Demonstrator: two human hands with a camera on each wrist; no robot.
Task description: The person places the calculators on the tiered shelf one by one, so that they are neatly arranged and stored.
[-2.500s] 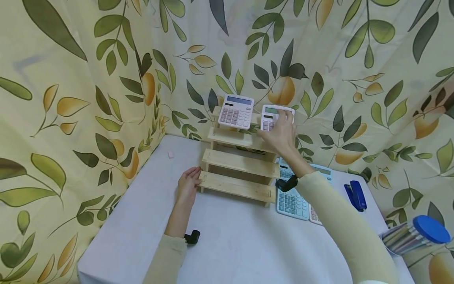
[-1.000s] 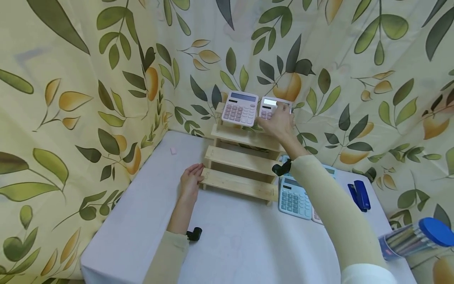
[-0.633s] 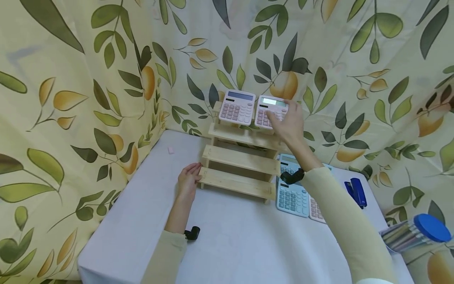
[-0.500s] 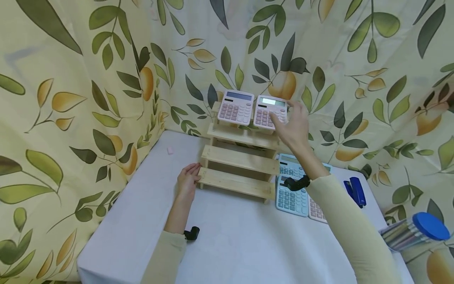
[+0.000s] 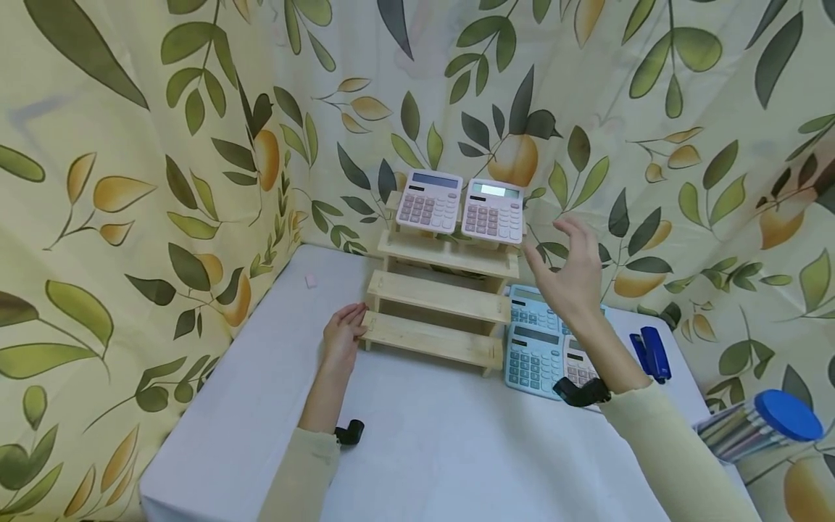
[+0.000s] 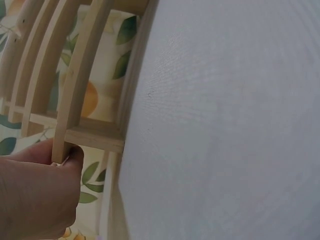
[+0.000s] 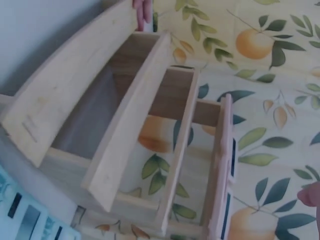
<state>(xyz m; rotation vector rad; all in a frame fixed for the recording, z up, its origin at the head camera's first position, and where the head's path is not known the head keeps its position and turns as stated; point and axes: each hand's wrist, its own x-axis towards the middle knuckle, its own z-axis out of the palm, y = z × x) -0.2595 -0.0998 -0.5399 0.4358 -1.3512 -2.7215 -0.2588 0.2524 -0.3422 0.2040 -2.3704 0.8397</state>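
Head view: left of the middle, the left hand (image 5: 342,335) pinches the wooden rack (image 5: 440,296), maybe to steady it, two pink calculators (image 5: 492,212) sit on top, upper middle, and the loosely bent right hand (image 5: 574,272) holds nothing.

a leaf-patterned curtain (image 5: 430,72) hangs behind a blue stapler (image 5: 651,354), blue-lidded tub (image 5: 759,426) and pink scrap (image 5: 310,280).
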